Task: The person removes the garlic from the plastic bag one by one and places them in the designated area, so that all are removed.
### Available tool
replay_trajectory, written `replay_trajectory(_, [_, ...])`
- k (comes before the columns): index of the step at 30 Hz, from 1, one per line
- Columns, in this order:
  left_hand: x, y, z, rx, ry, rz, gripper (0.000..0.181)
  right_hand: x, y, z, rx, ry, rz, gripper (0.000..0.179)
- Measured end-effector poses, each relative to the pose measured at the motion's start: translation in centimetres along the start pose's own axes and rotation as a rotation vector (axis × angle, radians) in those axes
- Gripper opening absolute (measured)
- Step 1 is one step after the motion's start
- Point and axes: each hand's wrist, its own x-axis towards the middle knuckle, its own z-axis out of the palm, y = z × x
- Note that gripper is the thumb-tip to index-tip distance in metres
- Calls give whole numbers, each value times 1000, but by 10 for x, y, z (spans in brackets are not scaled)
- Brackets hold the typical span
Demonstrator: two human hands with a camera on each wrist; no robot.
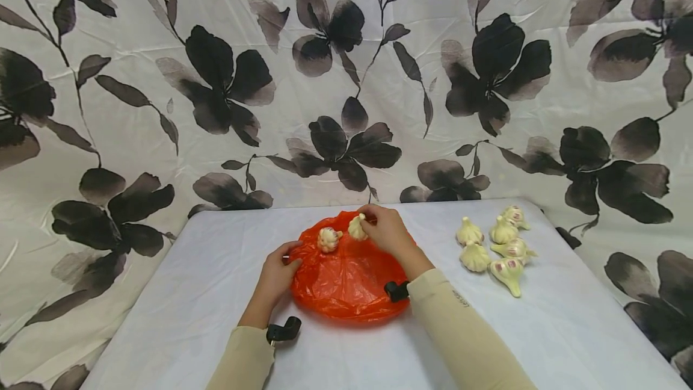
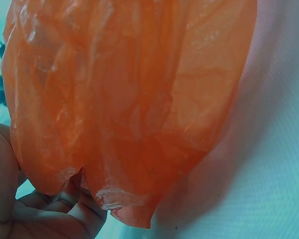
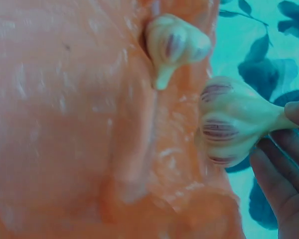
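A red-orange plastic bag [image 1: 346, 281] lies spread on the table, its rim roughly round. My left hand [image 1: 277, 275] grips the bag's left edge, fingers partly behind the thin plastic [image 2: 129, 99] in the left wrist view. Above the bag's far side, my right hand [image 1: 387, 230] pinches a garlic bulb [image 1: 357, 227] by its stem; the right wrist view shows this bulb [image 3: 229, 122] pale with purple streaks. Another garlic bulb [image 1: 328, 239] rests on the bag toward its upper left, and appears as the second bulb [image 3: 172, 42] in the right wrist view.
Several more garlic bulbs [image 1: 474, 256] sit grouped at the right side of the white-covered table [image 1: 206, 300]. Behind the table's far edge hangs a white cloth [image 1: 400, 95] with dark flowers. A black wrist camera [image 1: 284, 330] is strapped at the left cuff.
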Motion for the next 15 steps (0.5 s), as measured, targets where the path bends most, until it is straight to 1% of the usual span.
replay_trajectory(3, [0,-1,0,-5,-2,3,41,-1,1,-9,2,-13,12,25])
replay_trajectory(8, [0,0,0,-10,-3,6,41,-1,4,-22,-6,-9,-16,26])
replay_trajectory(15, [0,-1,-1,-9,-3,18,41,-1,8,-41,-13,-1,-25,29])
